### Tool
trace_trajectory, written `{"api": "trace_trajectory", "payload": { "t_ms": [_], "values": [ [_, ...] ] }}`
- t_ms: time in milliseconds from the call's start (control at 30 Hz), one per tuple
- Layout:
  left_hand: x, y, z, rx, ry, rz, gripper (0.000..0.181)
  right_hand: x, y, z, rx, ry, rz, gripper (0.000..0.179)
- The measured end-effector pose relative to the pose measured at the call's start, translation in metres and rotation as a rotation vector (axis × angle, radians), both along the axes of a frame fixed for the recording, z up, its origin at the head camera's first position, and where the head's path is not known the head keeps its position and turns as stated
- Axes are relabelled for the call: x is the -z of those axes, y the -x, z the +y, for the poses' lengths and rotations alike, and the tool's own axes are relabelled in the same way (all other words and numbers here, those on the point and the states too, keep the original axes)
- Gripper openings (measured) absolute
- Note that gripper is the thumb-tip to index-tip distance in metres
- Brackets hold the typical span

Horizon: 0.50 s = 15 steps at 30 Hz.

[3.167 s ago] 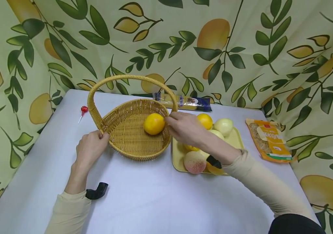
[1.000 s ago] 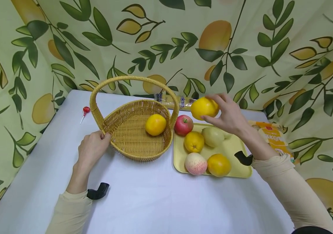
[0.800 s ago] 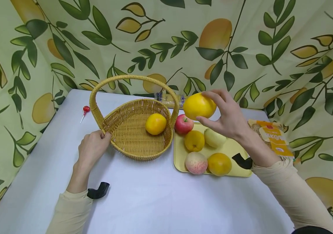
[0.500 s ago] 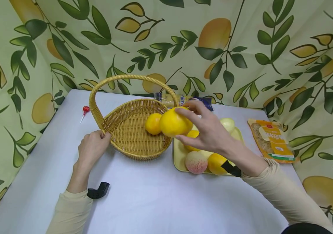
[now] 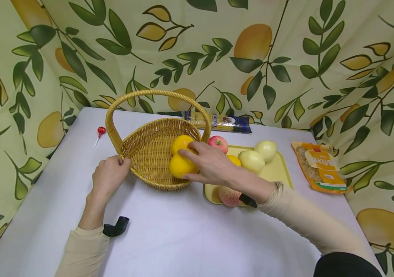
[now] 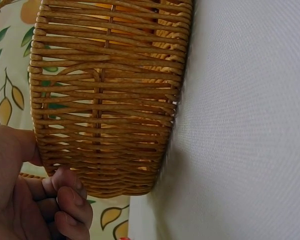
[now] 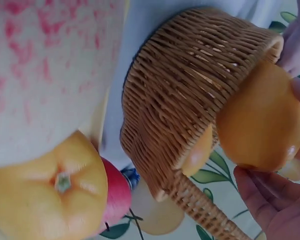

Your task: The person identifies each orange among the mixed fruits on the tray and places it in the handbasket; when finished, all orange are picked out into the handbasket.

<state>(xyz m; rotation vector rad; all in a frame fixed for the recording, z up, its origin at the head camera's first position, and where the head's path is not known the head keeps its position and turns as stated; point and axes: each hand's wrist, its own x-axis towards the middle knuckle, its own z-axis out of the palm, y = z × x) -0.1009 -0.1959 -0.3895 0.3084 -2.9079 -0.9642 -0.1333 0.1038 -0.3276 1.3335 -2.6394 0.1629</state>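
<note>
A wicker basket (image 5: pixel 155 187) with a tall handle stands on the white table. My left hand (image 5: pixel 108 175) pinches its left rim between thumb and fingers; the left wrist view shows the thumb (image 6: pixel 27 145) on the rim. My right hand (image 5: pixel 214 163) grips a yellow-orange orange (image 5: pixel 182 166) over the right part of the basket. In the right wrist view this orange (image 7: pixel 262 120) is at the basket's rim, fingertips around it. Another orange (image 5: pixel 181 143) sits inside the basket, just behind the held one.
Right of the basket, a yellow tray (image 5: pixel 283 169) carries a peach (image 5: pixel 229 196), an orange (image 5: pixel 234 159) and pale green fruits (image 5: pixel 251 161). A red apple (image 5: pixel 218 143) is at its back-left corner. Also around: a pasta pack (image 5: pixel 231 123), an orange bag (image 5: pixel 321 167), a lollipop (image 5: pixel 101 132).
My right hand took an orange from the tray area, lifted it, and carried it left and down to the basket. My left hand stays on the rim.
</note>
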Motion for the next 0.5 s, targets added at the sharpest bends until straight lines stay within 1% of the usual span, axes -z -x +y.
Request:
{"api": "trace_trajectory", "payload": {
  "t_ms": [233, 500],
  "values": [
    [0.0, 0.0, 0.0, 0.004, 0.003, -0.005, 0.036, 0.011, 0.005, -0.008, 0.045, -0.081, -0.046, 0.056],
    [0.001, 0.001, 0.0, 0.001, 0.006, -0.001, 0.035, 0.02, 0.011, -0.02, 0.114, -0.164, -0.012, 0.048]
  ]
}}
